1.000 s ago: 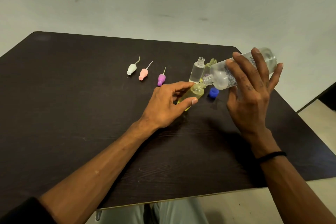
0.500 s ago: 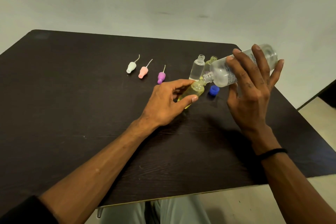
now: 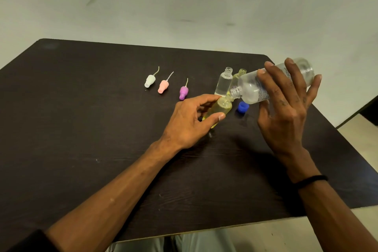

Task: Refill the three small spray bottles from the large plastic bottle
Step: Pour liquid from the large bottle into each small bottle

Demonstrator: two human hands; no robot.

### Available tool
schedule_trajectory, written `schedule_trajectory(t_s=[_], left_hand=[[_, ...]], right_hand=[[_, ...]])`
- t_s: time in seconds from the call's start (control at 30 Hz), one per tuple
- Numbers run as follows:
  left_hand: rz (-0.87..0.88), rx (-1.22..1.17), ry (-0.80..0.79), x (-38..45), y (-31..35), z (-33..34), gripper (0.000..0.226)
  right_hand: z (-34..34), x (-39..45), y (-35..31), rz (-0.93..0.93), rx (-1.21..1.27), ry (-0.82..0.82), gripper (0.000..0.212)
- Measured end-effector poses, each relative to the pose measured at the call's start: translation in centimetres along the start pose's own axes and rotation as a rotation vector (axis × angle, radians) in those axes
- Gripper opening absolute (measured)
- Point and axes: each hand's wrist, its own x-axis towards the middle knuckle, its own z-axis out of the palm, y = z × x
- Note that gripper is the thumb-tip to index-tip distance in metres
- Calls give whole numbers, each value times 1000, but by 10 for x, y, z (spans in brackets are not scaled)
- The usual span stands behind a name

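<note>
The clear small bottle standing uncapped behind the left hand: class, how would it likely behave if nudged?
The clear small bottle is tall, narrow and upright, so it probably tips easily. It looks nearly empty, so likely light. With no cap on, any liquid inside might spill onto the table.

Black wristband (image 3: 311, 180), dark left sleeve cuff (image 3: 26, 241), grey trousers (image 3: 143, 245).
</note>
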Motion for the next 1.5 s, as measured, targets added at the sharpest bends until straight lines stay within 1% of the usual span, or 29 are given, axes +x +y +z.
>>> schedule_trajectory(t_s=[0.57, 0.73, 1.1, 1.3, 1.5], left_hand=[[-5, 4, -3, 2, -4, 0, 43], [-4, 10, -2, 2, -3, 0, 43], [4, 1, 0, 1, -2, -1, 42], [2, 5, 11, 1, -3, 0, 43], [12, 8, 57, 0, -2, 0, 44]], right_hand=[[2, 3, 2, -18, -13, -6, 62], [2, 3, 2, -21, -15, -2, 58], [2, 4, 3, -43, -11, -15, 62], [2, 0, 2, -17, -24, -16, 66], [-2, -5, 2, 59, 16, -119, 73]])
